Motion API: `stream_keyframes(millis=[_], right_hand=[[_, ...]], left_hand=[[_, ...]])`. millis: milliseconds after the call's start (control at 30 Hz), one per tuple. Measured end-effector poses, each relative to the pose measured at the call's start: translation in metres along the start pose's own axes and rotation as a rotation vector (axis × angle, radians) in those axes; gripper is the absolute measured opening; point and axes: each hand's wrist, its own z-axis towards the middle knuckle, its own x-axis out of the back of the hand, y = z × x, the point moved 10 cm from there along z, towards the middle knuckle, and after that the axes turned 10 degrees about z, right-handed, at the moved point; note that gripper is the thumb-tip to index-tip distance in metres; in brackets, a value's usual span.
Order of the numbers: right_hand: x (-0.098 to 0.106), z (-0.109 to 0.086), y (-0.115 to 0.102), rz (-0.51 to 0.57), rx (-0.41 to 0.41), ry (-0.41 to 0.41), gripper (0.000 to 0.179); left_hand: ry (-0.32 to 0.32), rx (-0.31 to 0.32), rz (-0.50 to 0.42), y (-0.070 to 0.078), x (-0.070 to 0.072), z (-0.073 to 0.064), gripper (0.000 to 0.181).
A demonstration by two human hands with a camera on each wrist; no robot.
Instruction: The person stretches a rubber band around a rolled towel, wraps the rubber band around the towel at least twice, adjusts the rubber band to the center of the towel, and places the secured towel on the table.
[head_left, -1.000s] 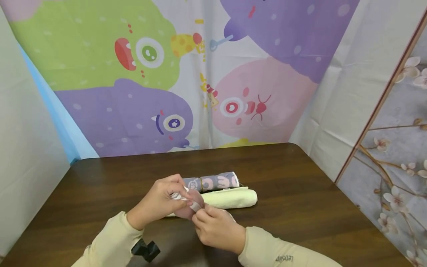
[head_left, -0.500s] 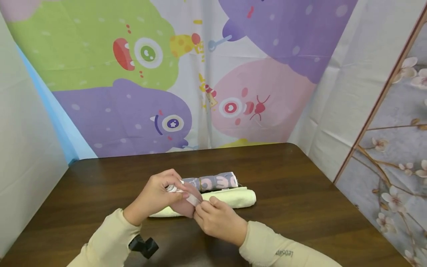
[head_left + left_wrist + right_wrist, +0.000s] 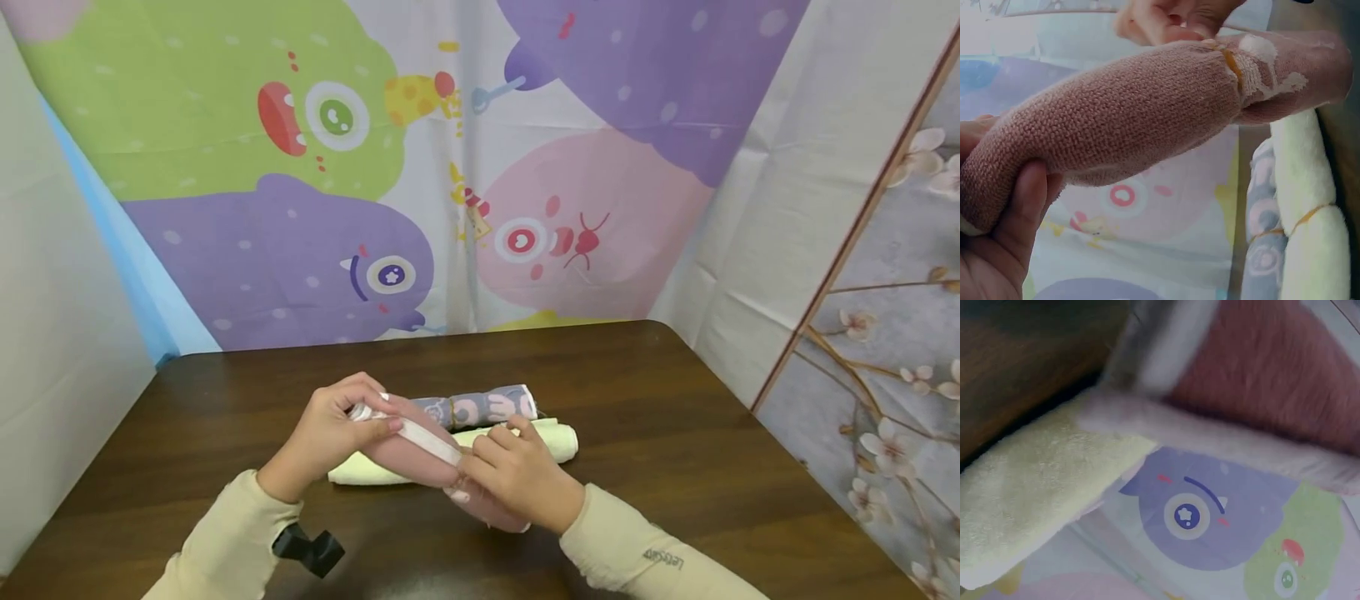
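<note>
A rolled pink towel [image 3: 408, 446] with a white stripe is held slanting above the table. My left hand [image 3: 324, 433] grips its upper left end, the thumb [image 3: 1029, 187] along its side in the left wrist view. Around the roll's middle runs a yellow rubber band [image 3: 1233, 67], which draws the cloth in. The curled fingers of my right hand [image 3: 525, 477] pinch at the band, over the roll. Beyond the band, the towel's lower end shows white patterning in the left wrist view. Part of this end is hidden behind the right hand in the head view.
Behind the hands lie a rolled pale yellow towel [image 3: 551, 442] and a rolled grey towel with pink figures [image 3: 487, 408], each with a rubber band. They rest on a dark wooden table [image 3: 225, 408]. A cartoon-printed curtain [image 3: 600, 200] hangs behind it.
The left hand has moved left and up with its end of the pink towel, while the right hand has shifted right. More of the roll now shows between and below the hands.
</note>
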Motion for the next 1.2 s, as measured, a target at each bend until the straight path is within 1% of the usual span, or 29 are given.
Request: stream_keyframes(millis=[100,167,233,367,400,467,633,733,800,867,900,967,1067,1133,1200], right_hand=[[0.005,-0.001,-0.001,0.052,0.043,0.030,0.020],[0.007,-0.001,-0.003,0.064,0.084,0.019,0.018],[0.006,-0.001,-0.008,0.037,0.151,-0.029,0.016],[-0.002,0.001,-0.024,-0.069,0.285,-0.170,0.013],[-0.004,0.001,-0.027,-0.086,0.308,-0.193,0.013],[-0.007,0.004,-0.028,-0.091,0.299,-0.211,0.013],[-0.013,0.005,-0.017,-0.033,0.190,-0.218,0.018],[-0.017,0.002,-0.011,-0.007,0.150,-0.232,0.019],[-0.019,0.000,-0.009,0.008,0.127,-0.231,0.021],[-0.018,-0.004,-0.003,0.061,0.074,-0.214,0.014],[-0.017,-0.006,0.001,0.099,0.033,-0.202,0.013],[-0.015,-0.012,0.012,0.209,-0.085,-0.177,0.020],[-0.013,-0.025,0.033,0.423,-0.323,-0.159,0.039],[-0.015,-0.036,0.045,0.530,-0.470,-0.176,0.057],[-0.018,-0.045,0.053,0.567,-0.570,-0.201,0.071]], left_hand=[[-0.012,0.000,-0.047,0.000,-0.006,0.000,0.011],[-0.023,-0.006,-0.059,0.001,-0.010,0.000,0.010],[-0.041,-0.021,-0.055,0.003,-0.014,-0.001,0.011],[-0.087,-0.057,-0.049,0.007,-0.022,-0.001,0.012],[-0.096,-0.062,-0.049,0.008,-0.024,-0.001,0.012],[-0.108,-0.069,-0.052,0.008,-0.026,-0.001,0.011],[-0.110,-0.062,-0.046,0.006,-0.028,0.000,0.012],[-0.109,-0.069,-0.036,0.006,-0.029,0.000,0.012],[-0.097,-0.072,-0.020,0.006,-0.028,0.000,0.011],[-0.073,-0.063,-0.020,0.005,-0.023,-0.001,0.011],[-0.056,-0.046,-0.031,0.003,-0.020,-0.002,0.010],[-0.011,0.010,-0.088,-0.005,-0.011,-0.005,0.016],[0.076,0.094,-0.251,-0.016,0.001,-0.010,0.030],[0.149,0.115,-0.372,-0.021,0.008,-0.012,0.039],[0.203,0.106,-0.489,-0.024,0.013,-0.015,0.039]])
